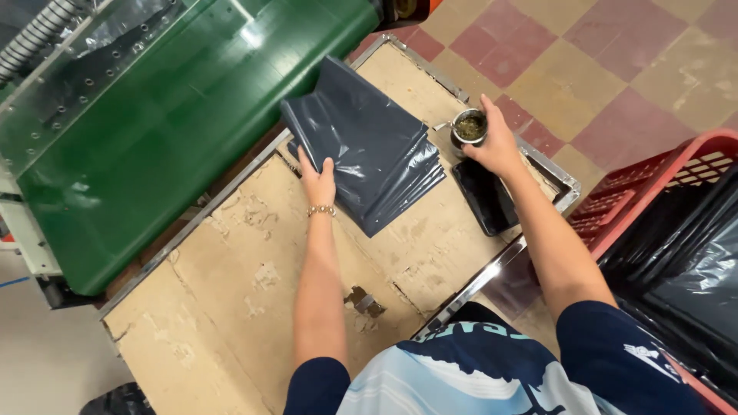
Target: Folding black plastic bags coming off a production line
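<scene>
Nearest the camera, the person's blue-and-white patterned shirt (pixel 469 369) fills the lower frame; both bare forearms extend from it over the work surface.

Left hand (pixel 319 183): fingers (pixel 306 163) lie flat and close together, pressed palm-down on the near-left edge of the stack of dark grey plastic bags (pixel 369 142). No bag is pinched or lifted. A beaded bracelet (pixel 321 210) sits at the wrist.

Right hand (pixel 496 146): fingers are curled around a small metal cup (pixel 469 127), gripping its side. The cup stands upright, holds a greenish-brown loose material, and sits just above the far end of a black rectangular tray (pixel 484 196); whether its base touches the tray cannot be determined.

Stack position: on the worn cardboard-covered table (pixel 231 292), near its far edge, fanned slightly, beside the green conveyor belt (pixel 177 123) and just left of the tray.

Surroundings: a red plastic crate (pixel 653 180) at the right contains more dark bags (pixel 692 269). Checked floor tiles (pixel 615 69) lie beyond the table.

Progress, as a judgement: the stack appears whole, with no bag separated or opened on the table or placed on the belt. Bag handling looks to be at an early stage, with the stack merely steadied and the cup in hand.
</scene>
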